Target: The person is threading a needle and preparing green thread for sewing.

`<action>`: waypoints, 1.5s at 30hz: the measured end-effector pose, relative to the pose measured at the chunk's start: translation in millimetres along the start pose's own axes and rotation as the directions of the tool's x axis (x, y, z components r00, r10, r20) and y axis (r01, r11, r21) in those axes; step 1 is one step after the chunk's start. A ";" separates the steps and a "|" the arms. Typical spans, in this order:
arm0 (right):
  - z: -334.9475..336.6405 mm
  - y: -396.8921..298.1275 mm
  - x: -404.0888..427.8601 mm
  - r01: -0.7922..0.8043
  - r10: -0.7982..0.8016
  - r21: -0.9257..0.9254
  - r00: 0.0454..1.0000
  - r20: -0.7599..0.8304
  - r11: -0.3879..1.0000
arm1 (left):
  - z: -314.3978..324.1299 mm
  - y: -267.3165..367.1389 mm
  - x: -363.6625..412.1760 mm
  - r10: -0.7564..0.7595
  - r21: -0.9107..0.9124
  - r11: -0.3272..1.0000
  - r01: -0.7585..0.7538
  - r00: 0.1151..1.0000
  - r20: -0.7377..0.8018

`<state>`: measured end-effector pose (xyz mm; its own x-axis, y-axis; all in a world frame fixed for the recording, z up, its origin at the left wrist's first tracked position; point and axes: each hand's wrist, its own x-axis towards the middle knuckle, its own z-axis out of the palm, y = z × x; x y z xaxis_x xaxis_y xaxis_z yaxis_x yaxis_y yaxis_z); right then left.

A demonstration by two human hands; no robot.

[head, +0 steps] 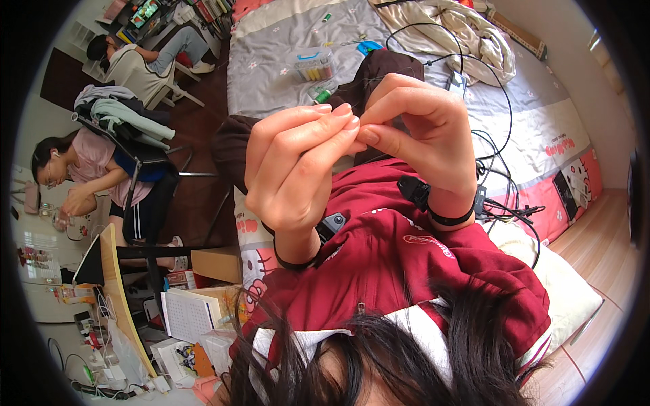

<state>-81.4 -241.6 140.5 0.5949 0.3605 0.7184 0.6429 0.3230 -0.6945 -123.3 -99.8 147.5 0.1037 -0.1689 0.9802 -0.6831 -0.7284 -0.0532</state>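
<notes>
My left hand (297, 167) and my right hand (419, 129) are raised over my lap, their fingertips meeting at the centre. Thumb and fingers are pinched on both; whatever lies between them is too small or too hidden to make out. Just beyond my left fingertips a green thread spool (322, 96) rests by my leg. Behind it stands a clear plastic box (312, 66) with a blue handle, holding colored spools. A blue object (369, 47) lies to its right, and another green spool (326, 18) is farther back on the bed.
Black cables (500, 152) run over the bed (264, 30) on the right, near a crumpled cream cloth (472, 40). At the left, one person (96, 172) sits at a white table and another (152, 56) at a desk. Books (190, 312) and a cardboard box (218, 265) stand lower left.
</notes>
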 end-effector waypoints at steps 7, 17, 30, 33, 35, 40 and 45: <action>-1.8 3.5 1.6 0.012 -0.012 0.011 1.000 0.021 1.000 | -1.4 2.2 2.9 -0.013 0.068 0.998 0.008 0.997 0.076; -2.4 -3.2 4.1 0.452 -0.435 -0.479 0.887 0.154 0.752 | -3.7 -8.4 -7.9 -0.436 -0.413 0.739 0.532 0.846 0.308; -3.5 -3.0 4.8 0.432 -0.407 -0.396 0.901 0.151 0.810 | -6.0 -0.6 -9.4 -0.566 -0.640 0.299 0.708 0.671 0.478; -1.2 -4.5 4.0 0.420 -0.392 -0.374 0.907 0.152 0.827 | -6.3 -2.2 -12.1 -0.551 -0.692 0.229 0.685 0.677 0.487; -0.2 -6.5 3.7 0.415 -0.387 -0.359 0.910 0.150 0.836 | -6.2 -1.4 -13.1 -0.544 -0.710 0.222 0.668 0.689 0.479; 1.4 -7.8 3.4 0.390 -0.370 -0.318 0.921 0.125 0.864 | -4.5 3.1 -11.8 -0.548 -0.755 0.179 0.631 0.702 0.456; 2.4 -6.1 4.0 0.456 -0.443 -0.313 0.889 0.115 0.833 | -2.3 3.8 -10.6 -0.481 -0.786 0.288 0.547 0.792 0.375</action>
<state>-84.1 -240.1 147.5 0.1884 0.2782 0.9419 0.9578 0.1600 -0.2389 -128.6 -99.2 137.3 0.6822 -0.0326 0.7304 -0.7081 0.2195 0.6712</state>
